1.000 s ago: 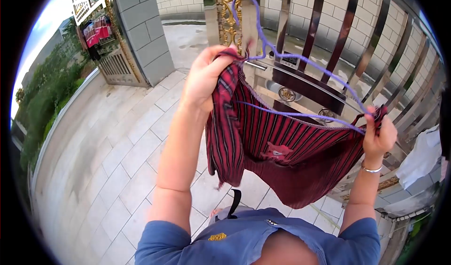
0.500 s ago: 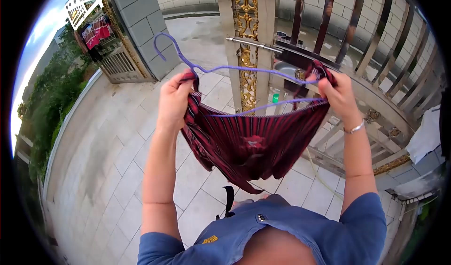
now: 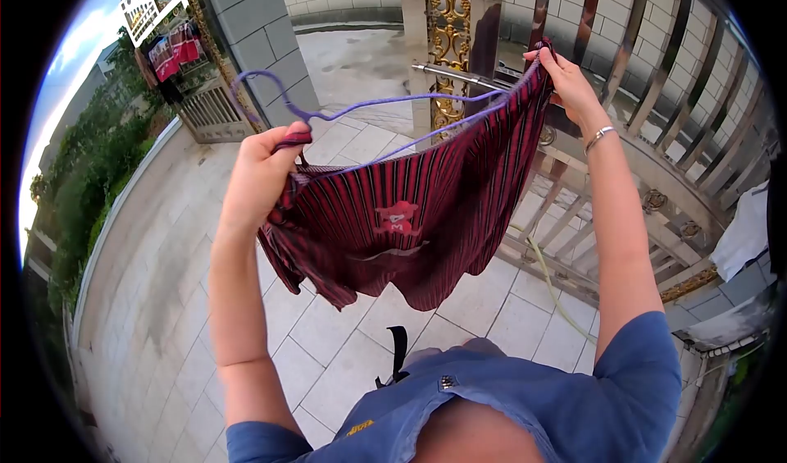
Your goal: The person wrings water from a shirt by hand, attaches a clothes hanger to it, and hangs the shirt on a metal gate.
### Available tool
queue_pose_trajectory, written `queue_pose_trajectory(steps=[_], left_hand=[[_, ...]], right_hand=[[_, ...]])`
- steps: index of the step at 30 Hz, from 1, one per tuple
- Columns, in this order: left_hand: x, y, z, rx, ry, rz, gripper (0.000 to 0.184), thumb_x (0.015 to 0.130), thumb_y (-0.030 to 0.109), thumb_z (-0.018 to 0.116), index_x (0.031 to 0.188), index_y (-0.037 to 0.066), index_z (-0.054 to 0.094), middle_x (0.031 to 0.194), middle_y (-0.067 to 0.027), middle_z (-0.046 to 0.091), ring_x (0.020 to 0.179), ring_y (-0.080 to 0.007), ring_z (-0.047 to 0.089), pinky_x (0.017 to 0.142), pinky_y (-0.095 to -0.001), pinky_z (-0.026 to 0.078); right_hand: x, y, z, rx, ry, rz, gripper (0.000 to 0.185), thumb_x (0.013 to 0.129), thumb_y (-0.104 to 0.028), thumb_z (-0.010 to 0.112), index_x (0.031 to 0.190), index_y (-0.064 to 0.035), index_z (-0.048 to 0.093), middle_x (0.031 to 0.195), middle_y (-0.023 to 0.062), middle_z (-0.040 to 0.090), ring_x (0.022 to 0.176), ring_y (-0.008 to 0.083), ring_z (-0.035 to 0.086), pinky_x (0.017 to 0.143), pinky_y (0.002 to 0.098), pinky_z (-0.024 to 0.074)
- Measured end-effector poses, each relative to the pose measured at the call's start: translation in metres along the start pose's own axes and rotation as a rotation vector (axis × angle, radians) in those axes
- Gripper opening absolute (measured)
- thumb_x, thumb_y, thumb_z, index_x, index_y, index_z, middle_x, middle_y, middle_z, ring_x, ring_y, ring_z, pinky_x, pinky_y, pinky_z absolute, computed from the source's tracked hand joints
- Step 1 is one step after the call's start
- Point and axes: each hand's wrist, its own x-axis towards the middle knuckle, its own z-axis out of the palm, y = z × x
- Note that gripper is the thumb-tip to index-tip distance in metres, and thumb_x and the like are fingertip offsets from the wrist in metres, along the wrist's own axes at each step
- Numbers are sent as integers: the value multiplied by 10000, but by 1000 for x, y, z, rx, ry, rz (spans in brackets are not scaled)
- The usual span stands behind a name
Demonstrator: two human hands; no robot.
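Observation:
A dark red striped garment (image 3: 410, 217) with a pink patch hangs stretched between my two hands. My left hand (image 3: 266, 168) is closed on its left upper corner, close to the neck of the purple hanger (image 3: 385, 100). The hanger's hook curves up to the left of that hand. Up at the right, my right hand (image 3: 566, 86) pinches the other upper edge of the garment. The hanger's right end reaches into the cloth below that hand. Its lower bar runs along the garment's neckline.
A metal gate (image 3: 648, 61) with upright bars and a gold ornamental panel (image 3: 448, 45) stands ahead and right. White cloth (image 3: 742, 233) hangs at the far right. A grey block pillar (image 3: 261, 41) rises on the left. A hose (image 3: 553, 287) lies on the tiles.
My left hand has moved left and slightly down with the hanger's hook. My right hand has risen and pulled the garment's right edge up, so the cloth is spread wider.

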Motion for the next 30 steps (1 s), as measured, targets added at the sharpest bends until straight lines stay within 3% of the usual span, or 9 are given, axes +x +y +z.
queue_pose_trajectory(steps=[4,8,10,12,15,22,25,28,30], left_hand=[[-10,4,-28,-50,-16,4,112,804,76,468,758,29,557,535,63,428,463,-9,357,413,-173,280],[-14,-3,-23,52,72,-38,122,805,81,466,806,29,577,536,53,444,457,-9,367,414,-169,284],[-12,-27,-10,210,24,97,192,795,84,476,896,-42,579,592,32,526,515,-90,461,483,-258,383],[-12,-48,7,405,-26,212,161,789,161,532,846,27,601,549,-128,534,452,-199,491,475,-325,399],[-12,-44,23,579,-22,-4,198,786,225,539,833,43,601,659,-210,557,634,-375,534,583,-400,427],[18,-55,55,651,322,77,301,786,341,525,777,47,589,717,-200,581,734,-379,552,630,-439,443],[28,-46,75,625,326,111,283,769,316,541,758,35,570,711,-196,582,725,-379,554,627,-443,445],[23,-39,89,492,262,218,254,737,264,586,745,12,558,724,-209,576,743,-384,548,619,-434,441],[16,-36,94,485,251,217,249,729,253,595,743,8,557,722,-212,574,742,-386,547,615,-430,440]], right_hand=[[21,10,13,-6,-42,90,363,848,-466,421,946,-160,590,722,-42,543,631,49,469,589,228,357],[11,-4,36,165,-138,-23,341,865,-382,443,912,-82,598,695,-28,534,605,57,476,563,235,410],[6,-27,54,172,-152,-111,335,866,-370,449,910,-74,599,705,-25,532,624,59,479,576,229,412],[0,-50,67,124,-153,-183,331,864,-351,463,902,-51,598,738,-15,534,670,64,484,606,214,416],[5,-63,75,89,-214,-247,341,860,-357,468,899,-43,597,727,-11,537,669,63,482,601,214,416],[-59,-78,108,170,-441,-349,331,863,-348,469,877,-56,623,681,-62,521,651,27,439,615,173,380],[-93,-63,147,178,-524,-516,292,860,-280,490,897,-3,574,719,0,558,691,59,487,634,215,400],[-103,-31,178,221,-412,-480,209,856,-191,481,895,9,527,725,49,561,738,123,534,686,258,414],[-108,-15,183,272,-303,-524,163,892,-144,413,936,8,451,790,49,568,812,97,533,770,244,409]])
